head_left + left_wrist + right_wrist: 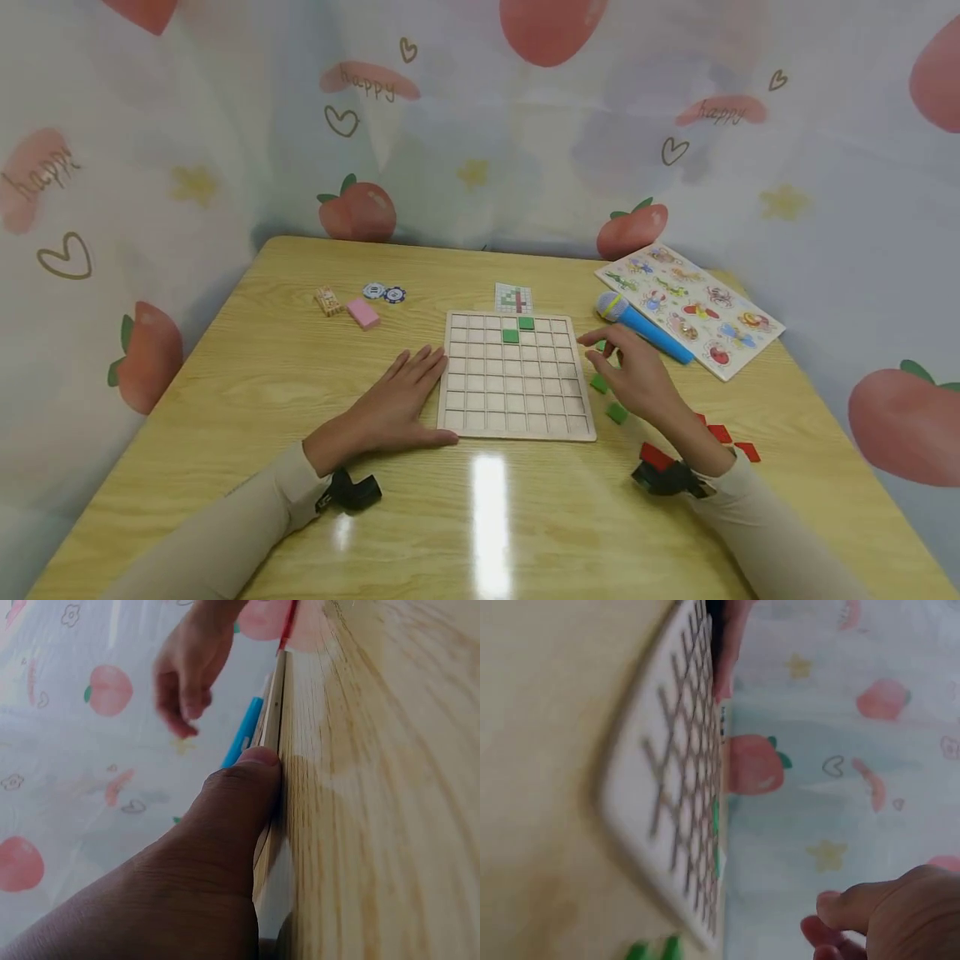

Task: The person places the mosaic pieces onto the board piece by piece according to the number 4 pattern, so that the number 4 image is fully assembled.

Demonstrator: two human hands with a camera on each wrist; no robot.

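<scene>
A square wooden grid board (517,377) lies on the table, with one green tile (526,322) in its top row and another green tile (511,336) one row lower. My left hand (393,404) rests flat at the board's left side, fingertips at the left edge and thumb at the near left corner. Over the board's right edge hovers my right hand (633,371), fingers loosely bent. No tile shows between its thumb and fingers in the right wrist view. Beneath and beside it lie loose green tiles (617,412), partly hidden by the hand.
Red tiles (720,433) lie near the right wrist. A small pattern card (513,297) sits behind the board. Toward the right are a blue toy microphone (652,332) and an animal puzzle board (693,304). Poker chips (393,294) and a pink block (363,313) lie back left.
</scene>
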